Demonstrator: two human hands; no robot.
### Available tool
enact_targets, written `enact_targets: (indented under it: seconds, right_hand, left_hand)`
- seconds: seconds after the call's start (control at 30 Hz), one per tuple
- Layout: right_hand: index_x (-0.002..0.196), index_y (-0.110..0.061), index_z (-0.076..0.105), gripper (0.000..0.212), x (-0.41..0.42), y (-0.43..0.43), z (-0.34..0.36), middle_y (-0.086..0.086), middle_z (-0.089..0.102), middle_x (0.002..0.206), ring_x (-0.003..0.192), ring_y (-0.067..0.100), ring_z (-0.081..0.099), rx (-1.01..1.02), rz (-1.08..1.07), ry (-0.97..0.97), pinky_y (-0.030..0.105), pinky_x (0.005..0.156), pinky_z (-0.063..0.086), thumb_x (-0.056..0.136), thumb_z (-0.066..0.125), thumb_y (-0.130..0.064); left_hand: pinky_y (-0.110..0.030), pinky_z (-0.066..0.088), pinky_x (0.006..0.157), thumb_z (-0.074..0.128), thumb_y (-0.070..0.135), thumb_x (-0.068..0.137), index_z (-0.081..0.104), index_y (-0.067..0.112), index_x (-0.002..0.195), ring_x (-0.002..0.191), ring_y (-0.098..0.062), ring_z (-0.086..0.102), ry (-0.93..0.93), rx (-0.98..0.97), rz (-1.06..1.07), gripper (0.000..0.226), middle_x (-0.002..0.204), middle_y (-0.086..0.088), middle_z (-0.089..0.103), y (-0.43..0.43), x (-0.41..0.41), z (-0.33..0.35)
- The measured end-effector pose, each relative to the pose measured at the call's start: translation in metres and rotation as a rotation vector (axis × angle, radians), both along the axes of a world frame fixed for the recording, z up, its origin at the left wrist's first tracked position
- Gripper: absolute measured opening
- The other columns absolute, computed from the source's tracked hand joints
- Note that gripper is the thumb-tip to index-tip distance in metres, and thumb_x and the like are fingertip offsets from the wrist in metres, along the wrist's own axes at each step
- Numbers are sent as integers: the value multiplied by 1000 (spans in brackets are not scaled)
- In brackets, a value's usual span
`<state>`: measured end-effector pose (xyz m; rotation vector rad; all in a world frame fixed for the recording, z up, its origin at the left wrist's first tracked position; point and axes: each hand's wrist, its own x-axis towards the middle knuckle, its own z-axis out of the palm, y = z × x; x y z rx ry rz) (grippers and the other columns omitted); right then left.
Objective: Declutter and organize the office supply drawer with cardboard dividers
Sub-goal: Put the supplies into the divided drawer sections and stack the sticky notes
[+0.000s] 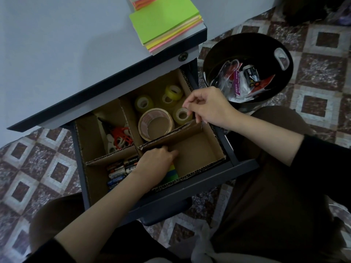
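Where legible, "10" on black box [251,76]

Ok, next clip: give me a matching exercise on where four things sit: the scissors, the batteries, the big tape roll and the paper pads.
Things:
1 orange-handled scissors
2 cylindrical batteries
3 large brown tape roll
4 green-topped stack of coloured paper pads

Places:
A grey desk top
B far right compartment
C near left compartment
D far left compartment

Pairs: 1-D, 2-C, 3-B, 4-A.
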<state>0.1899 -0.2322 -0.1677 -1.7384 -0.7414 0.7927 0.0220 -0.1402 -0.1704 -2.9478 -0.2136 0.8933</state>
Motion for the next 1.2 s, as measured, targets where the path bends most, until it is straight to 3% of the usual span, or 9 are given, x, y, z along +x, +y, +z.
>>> enact_targets:
  seconds: [0.57, 0.8, 1.03, 1.2]
  right_hand:
    - [74, -13, 63, 19, -1, 1, 1, 4, 65, 66, 36, 4, 51, -30, -20, -27, 10, 37, 35, 90, 58, -3]
    - [76, -20, 66, 17, -13, -6, 2, -2, 64, 69, 55, -2, 55, 18, -44, -260, 11, 55, 45, 87, 63, -7]
    - [88, -16, 67, 14, -11, -9, 20, -4, 64, 71, 55, -7, 56, -30, -6, -290, 6, 56, 43, 87, 60, -5]
    - [92, -16, 68, 13, 3, -4, 52, -4, 62, 68, 56, -8, 55, -18, -18, -386, 5, 58, 40, 86, 61, -6]
  left_hand:
    - [-35, 48, 83, 39, 3, 94, 41, 12, 131, 105, -28, 57, 68, -16, 33, 38, 116, -12, 55, 1, 2, 2]
    - [-35, 46, 85, 40, 4, 93, 40, 13, 132, 108, -28, 54, 8, -81, 41, 39, 120, -10, 50, 1, -7, 12]
    - [-36, 48, 87, 43, 17, 95, 50, 18, 126, 106, -21, 54, -161, -242, 62, 31, 119, -2, 54, 11, -12, 48]
    - [-29, 49, 83, 52, 20, 92, 63, 19, 106, 95, -13, 59, -474, -327, 131, 18, 102, 3, 64, 32, 2, 91]
